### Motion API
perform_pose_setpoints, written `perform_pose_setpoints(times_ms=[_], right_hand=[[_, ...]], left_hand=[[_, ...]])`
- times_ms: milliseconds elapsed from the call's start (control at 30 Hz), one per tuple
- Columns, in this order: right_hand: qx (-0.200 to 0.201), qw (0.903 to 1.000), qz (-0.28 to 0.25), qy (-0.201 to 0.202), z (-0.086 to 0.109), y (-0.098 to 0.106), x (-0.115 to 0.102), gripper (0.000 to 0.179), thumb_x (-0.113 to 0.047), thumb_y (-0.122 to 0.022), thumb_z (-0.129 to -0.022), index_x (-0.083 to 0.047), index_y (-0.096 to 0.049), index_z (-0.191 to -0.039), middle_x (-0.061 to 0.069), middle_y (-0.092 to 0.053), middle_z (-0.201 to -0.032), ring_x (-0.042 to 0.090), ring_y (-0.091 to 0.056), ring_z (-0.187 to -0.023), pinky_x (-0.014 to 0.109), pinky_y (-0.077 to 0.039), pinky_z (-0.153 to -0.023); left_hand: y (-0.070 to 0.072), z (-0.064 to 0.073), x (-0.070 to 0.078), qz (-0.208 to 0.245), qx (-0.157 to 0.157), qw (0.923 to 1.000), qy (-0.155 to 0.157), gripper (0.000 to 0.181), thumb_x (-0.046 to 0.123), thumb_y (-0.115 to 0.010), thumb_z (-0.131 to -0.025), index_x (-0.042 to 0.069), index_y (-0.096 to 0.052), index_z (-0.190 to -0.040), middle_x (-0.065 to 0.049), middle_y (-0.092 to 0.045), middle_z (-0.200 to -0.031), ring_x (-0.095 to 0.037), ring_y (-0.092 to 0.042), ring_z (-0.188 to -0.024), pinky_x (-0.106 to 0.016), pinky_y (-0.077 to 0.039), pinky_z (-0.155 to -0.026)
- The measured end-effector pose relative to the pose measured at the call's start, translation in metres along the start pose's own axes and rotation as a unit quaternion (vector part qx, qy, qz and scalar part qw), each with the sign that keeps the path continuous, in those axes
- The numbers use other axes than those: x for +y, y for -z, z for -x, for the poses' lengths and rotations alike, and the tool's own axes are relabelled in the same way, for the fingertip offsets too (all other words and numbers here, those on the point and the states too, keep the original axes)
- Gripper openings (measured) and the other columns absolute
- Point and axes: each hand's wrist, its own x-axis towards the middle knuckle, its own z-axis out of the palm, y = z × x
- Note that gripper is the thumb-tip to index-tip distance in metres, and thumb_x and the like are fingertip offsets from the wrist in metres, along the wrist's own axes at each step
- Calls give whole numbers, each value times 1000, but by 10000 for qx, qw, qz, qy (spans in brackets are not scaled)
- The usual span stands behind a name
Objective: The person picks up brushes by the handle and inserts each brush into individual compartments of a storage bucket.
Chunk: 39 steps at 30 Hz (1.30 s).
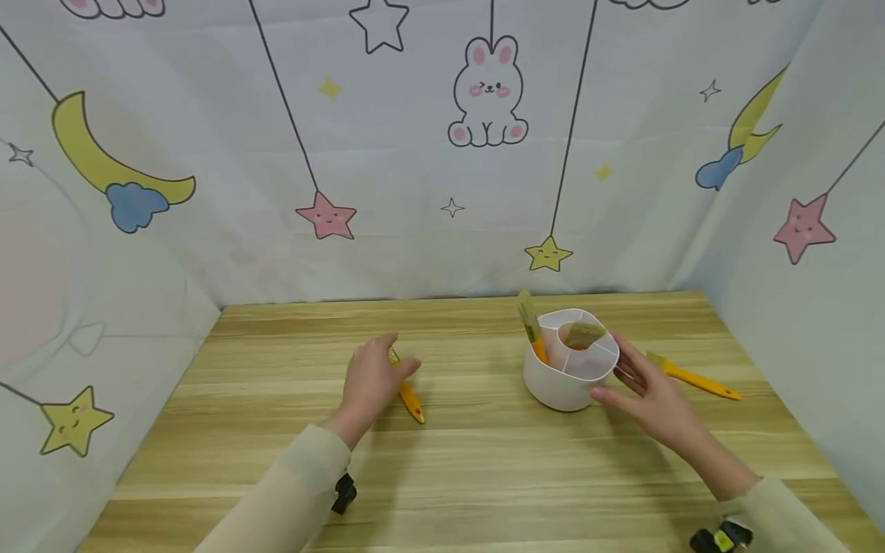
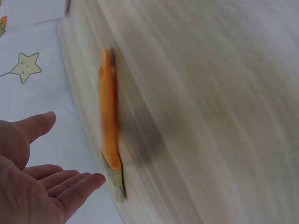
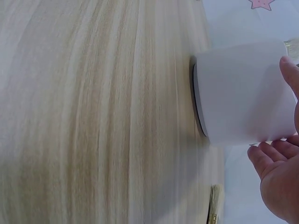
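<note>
In the head view, my left hand (image 1: 373, 376) hovers over a paintbrush (image 1: 411, 401) with an orange handle lying on the table. Its thumb and fingers are spread apart; the left wrist view shows the orange handle (image 2: 109, 112) beyond the fingertips. My right hand (image 1: 650, 395) holds the right side of a white round divided holder (image 1: 561, 388), thumb at the front and fingers behind. One paintbrush (image 1: 531, 326) leans up in the holder's left compartment. Another brush's bristles (image 1: 584, 333) stick out of the round middle compartment. The right wrist view shows the holder's smooth wall (image 3: 243, 93) close up.
A further orange-handled paintbrush (image 1: 701, 382) lies on the wooden table (image 1: 484, 476), right of the holder and beyond my right hand. White cloth (image 1: 415, 153) printed with stars, moons and a rabbit hangs behind the table and along both sides.
</note>
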Motion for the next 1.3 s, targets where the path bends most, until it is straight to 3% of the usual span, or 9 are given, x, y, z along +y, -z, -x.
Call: perform_pose_setpoints(times_ms=[333,700,1033,1300], right_hand=[[1,10000,0,-61,5,2,3,96,-16,-83,-96,-1,-23,-169,30,-38,-166,51,-47,-143,9,-47,-102],[-339,9990,-216,-177,-1,10,5,97,-15,-79,-99,0,-16,-170,28,-24,-173,52,-35,-151,5,-42,-104],[-542,9974,-335,-331,-5,12,2,97,-17,-79,-100,3,-13,-169,30,-21,-173,53,-33,-152,6,-41,-105],[-556,9972,-395,-295,-10,13,2,98,-14,-80,-98,6,-14,-168,32,-23,-171,55,-33,-151,4,-39,-105]], left_hand=[[-9,2,-15,-691,79,9974,-170,70,30,-84,-95,-11,-58,-145,-31,-59,-147,-48,-62,-131,-57,-55,-106],[-17,5,-26,-887,-185,9959,46,77,39,-78,-100,-14,-49,-149,-34,-54,-150,-49,-67,-117,-57,-58,-99],[-22,9,-32,-1390,-270,9898,-136,86,43,-75,-101,-21,-43,-149,-38,-50,-150,-53,-64,-122,-57,-57,-102],[-20,10,-35,-1496,-377,9877,-267,82,43,-75,-100,-18,-46,-147,-35,-54,-147,-52,-66,-116,-56,-58,-99]])
